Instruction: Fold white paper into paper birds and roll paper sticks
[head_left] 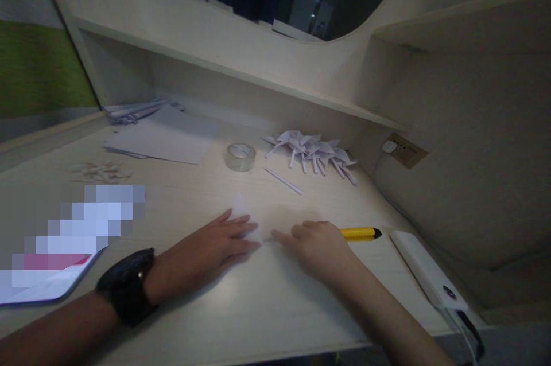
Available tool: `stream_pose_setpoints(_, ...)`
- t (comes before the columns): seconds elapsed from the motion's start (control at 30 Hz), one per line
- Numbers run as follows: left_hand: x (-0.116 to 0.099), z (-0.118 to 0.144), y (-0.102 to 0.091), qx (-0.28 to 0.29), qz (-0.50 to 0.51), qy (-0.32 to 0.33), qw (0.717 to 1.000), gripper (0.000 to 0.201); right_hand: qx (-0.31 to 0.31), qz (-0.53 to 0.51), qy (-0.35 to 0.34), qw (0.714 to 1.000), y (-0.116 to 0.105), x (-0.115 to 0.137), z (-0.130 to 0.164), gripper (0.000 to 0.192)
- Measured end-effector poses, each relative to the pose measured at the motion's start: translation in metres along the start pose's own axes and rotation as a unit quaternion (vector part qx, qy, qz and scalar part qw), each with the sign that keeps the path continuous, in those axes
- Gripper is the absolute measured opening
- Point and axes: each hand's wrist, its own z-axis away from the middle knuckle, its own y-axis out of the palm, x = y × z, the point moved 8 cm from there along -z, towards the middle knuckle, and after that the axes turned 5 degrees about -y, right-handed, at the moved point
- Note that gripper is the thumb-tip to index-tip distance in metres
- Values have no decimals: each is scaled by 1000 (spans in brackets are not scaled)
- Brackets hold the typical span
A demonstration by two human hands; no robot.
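Note:
My left hand (228, 242), with a black watch (129, 285) on its wrist, lies flat with fingers spread on a small piece of white paper (240, 203). The hand hides much of that paper. A yellow utility knife (360, 234) is in my right hand (321, 248), its black-ended handle sticking out to the right. The index finger stretches left along it towards the paper, and the other fingers are curled. Near the index fingertip a thin greyish tip shows faintly. Beyond my hands lies a rolled paper stick (284, 180).
White paper pinwheels (307, 148) are heaped at the back. A clear tape roll (240, 158), paper sheets (167, 133) and a scattered pile of small pale pieces (101, 171) are farther left. A white power strip (426, 268) lies right; a partly blurred tablet-like device (47, 291) is left.

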Motion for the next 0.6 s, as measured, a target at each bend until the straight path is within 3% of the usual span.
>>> stream_pose_setpoints(0.6, -3, 1, -6, -8, 32, -1, 999, 30, 16, -7, 1, 1000, 0, 0, -2, 38)
